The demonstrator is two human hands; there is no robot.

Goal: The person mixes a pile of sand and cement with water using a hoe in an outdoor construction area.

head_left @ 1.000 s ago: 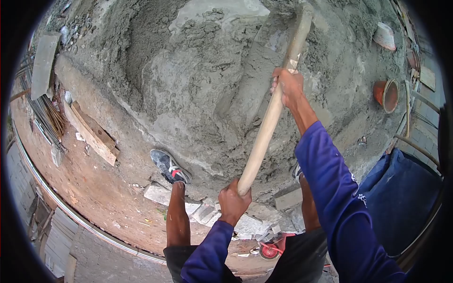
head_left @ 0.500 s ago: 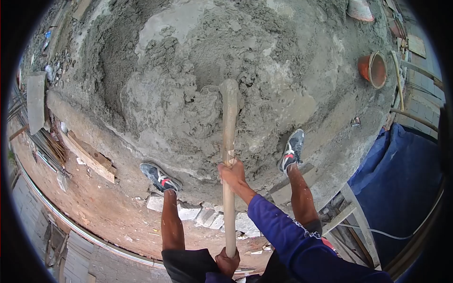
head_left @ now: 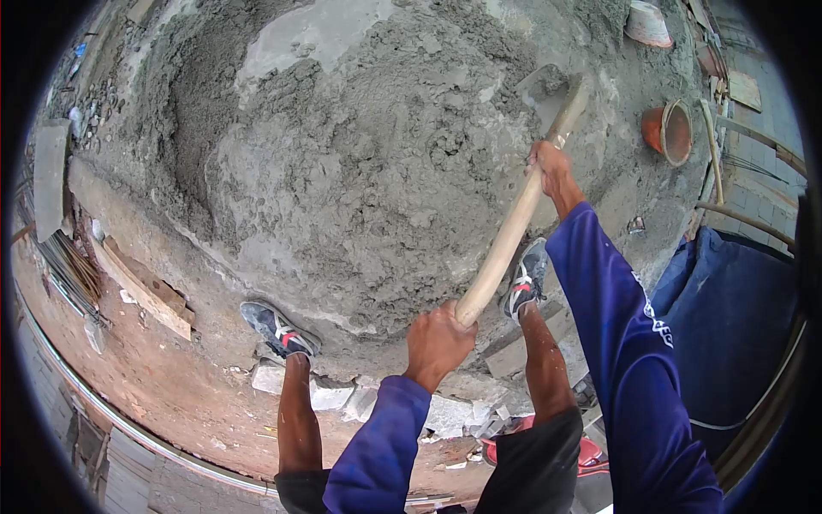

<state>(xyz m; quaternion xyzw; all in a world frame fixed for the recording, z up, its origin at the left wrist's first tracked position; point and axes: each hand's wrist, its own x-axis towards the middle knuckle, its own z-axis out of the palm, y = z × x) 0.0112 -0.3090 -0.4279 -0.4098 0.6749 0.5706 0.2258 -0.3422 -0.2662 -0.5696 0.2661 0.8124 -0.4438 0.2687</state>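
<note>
With both hands I grip the pale wooden handle of a hoe (head_left: pixel 507 237), which slants up to the right over wet grey mortar (head_left: pixel 368 171). My left hand (head_left: pixel 440 343) is wrapped round the lower end of the handle. Farther up, close to the head, my right hand (head_left: pixel 555 170) is closed round it. The metal blade (head_left: pixel 543 84) shows at the top end, at the right side of the mortar, partly smeared with it.
My shoes stand at the mortar's near edge, the left shoe (head_left: pixel 280 329) and the right shoe (head_left: pixel 527 276). An orange bucket (head_left: pixel 655 128) lies tipped at the right, with a grey-smeared bucket (head_left: pixel 648 26) beyond. A blue tarp (head_left: pixel 728 334) lies at lower right; planks (head_left: pixel 141 291) and rods are at left.
The hoe has swung from upright in the middle to a slant, its head now farther forward and right. Both my hands have moved forward with it, still gripping the handle.
</note>
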